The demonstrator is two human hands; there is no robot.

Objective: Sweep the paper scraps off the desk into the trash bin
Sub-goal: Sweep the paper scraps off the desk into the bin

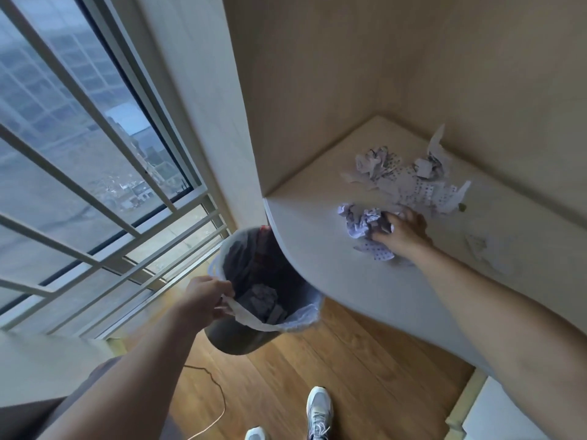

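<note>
A grey trash bin [235, 335] with a white liner hangs tilted under the desk's rounded left corner, with crumpled paper inside. My left hand [203, 296] grips its near rim and liner. On the pale desk [317, 249] my right hand [403, 230] lies palm down behind a crumpled paper ball [359, 222], fingers against it. A flat printed scrap [376, 253] lies just under that hand. Farther back sits a pile of torn and crumpled paper scraps [409, 176]. Another pale scrap [486, 249] lies to the right of my forearm.
Wooden panels wall the desk at the back and left. A large window with white bars [95, 185] fills the left side. Below are a wooden floor [349, 369], a thin cable [216, 395] and my shoes [317, 411].
</note>
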